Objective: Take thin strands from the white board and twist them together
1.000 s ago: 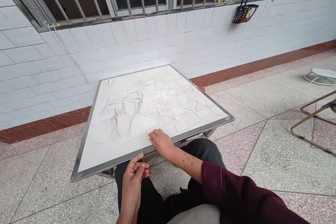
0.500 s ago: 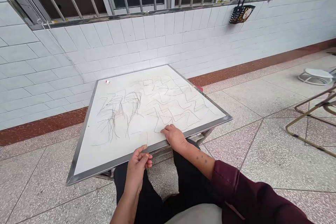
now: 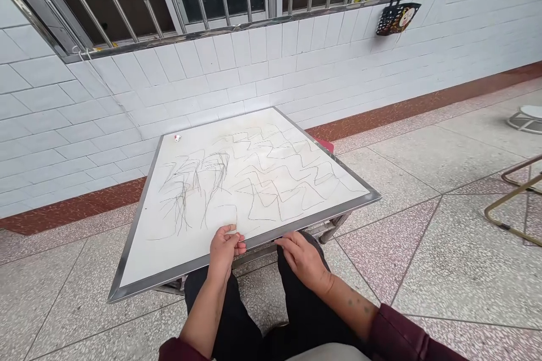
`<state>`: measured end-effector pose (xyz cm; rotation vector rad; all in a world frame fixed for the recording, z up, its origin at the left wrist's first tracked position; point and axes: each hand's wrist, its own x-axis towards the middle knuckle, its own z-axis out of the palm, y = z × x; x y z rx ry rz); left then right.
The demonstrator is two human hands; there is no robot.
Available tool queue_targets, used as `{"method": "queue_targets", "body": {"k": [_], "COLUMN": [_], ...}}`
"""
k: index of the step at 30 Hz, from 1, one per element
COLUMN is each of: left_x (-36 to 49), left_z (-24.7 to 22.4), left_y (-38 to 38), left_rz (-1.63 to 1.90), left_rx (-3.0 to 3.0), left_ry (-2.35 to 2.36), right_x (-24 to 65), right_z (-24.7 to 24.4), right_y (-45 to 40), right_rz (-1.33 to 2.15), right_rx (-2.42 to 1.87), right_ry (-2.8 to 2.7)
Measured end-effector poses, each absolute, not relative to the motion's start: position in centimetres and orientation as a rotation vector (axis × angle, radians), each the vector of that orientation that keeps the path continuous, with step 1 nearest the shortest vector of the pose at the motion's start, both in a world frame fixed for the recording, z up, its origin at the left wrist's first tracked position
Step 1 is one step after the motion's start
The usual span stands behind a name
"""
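Note:
A white table [image 3: 156, 259] with a grey metal rim carries many thin dark strands, tangled in a clump [image 3: 184, 180] on the left and spread in wavy lines [image 3: 279, 169] on the right. At the near edge my left hand [image 3: 226, 248] is closed in a pinch; a thin dark strand runs up from its fingertips over the tabletop. My right hand [image 3: 302, 259] is beside the near rim, above my right knee, its thumb and fingers pressed together; anything between them is too small to make out. A tiny white and red object [image 3: 176, 138] lies at the far left corner.
Behind the table rises a white tiled wall [image 3: 190, 84] with a barred window. A black basket [image 3: 398, 16] hangs from the bars. On the right are a metal chair frame [image 3: 508, 227] and a white round stool [image 3: 529, 118]. Something red [image 3: 325, 145] shows behind the table.
My right hand has moved off the tabletop, toward me and to the right. My left hand has shifted slightly up, still pinched. The view has tilted a little.

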<state>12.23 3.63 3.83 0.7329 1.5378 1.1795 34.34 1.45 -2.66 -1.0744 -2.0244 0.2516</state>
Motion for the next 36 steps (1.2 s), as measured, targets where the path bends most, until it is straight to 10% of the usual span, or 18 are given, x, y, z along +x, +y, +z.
{"method": "queue_targets", "body": {"k": [36], "left_x": [6.1], "left_z": [7.2], "left_y": [8.2], "left_rz": [1.124], "left_rx": [1.517], "left_ry": [2.255], "right_x": [42.4], "right_z": [-6.5], "right_y": [-1.6], "right_rz": [0.237], "right_rx": [-1.21], "right_ry": [-2.107]}}
